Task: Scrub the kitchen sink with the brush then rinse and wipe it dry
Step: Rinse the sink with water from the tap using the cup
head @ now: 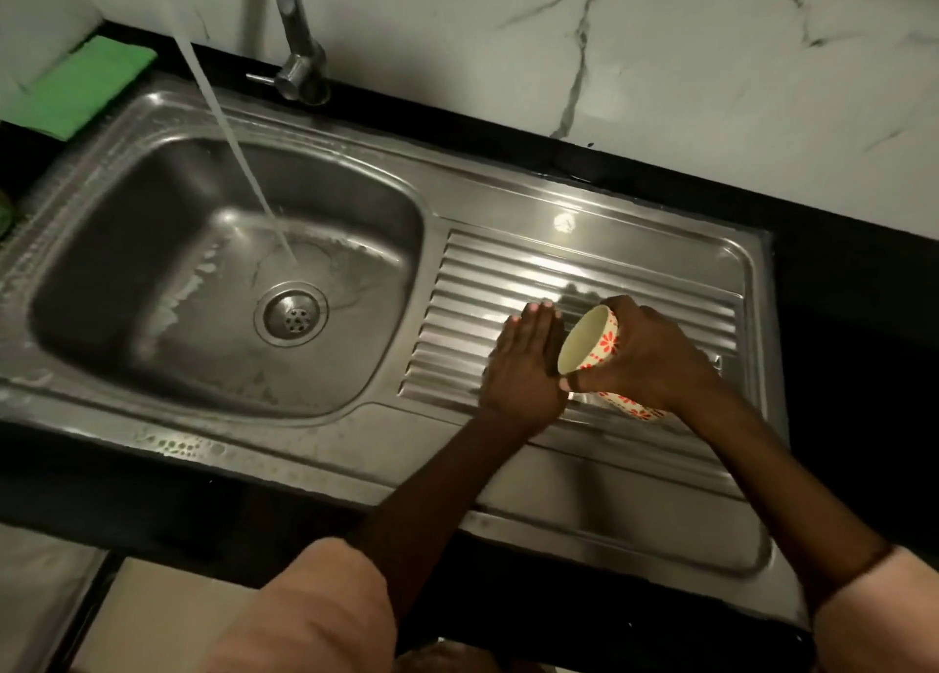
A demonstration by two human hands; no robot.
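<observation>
Sink (pixel 152 128) is set in a black worktop (pixel 838 286), basin at the left end, ribbed drainboard (pixel 584 276) at the right. Tap (pixel 300 62) at the back edge is running; the stream lands in the basin just behind the drain (pixel 291 312). Left hand (pixel 526 362) lies flat, fingers straight, pressing the drainboard. Right hand (pixel 645 347) grips a flowered cup (pixel 592 339), tilted mouth-left just beside the left hand. Judgement: rinsing stage. The steel is rigid, wet and probably slippery; the cup is light and breakable, best held round its body. Green cloth (pixel 76 83) sits at the back left corner, well apart. No brush in view. The drainboard's right end offers open room.
</observation>
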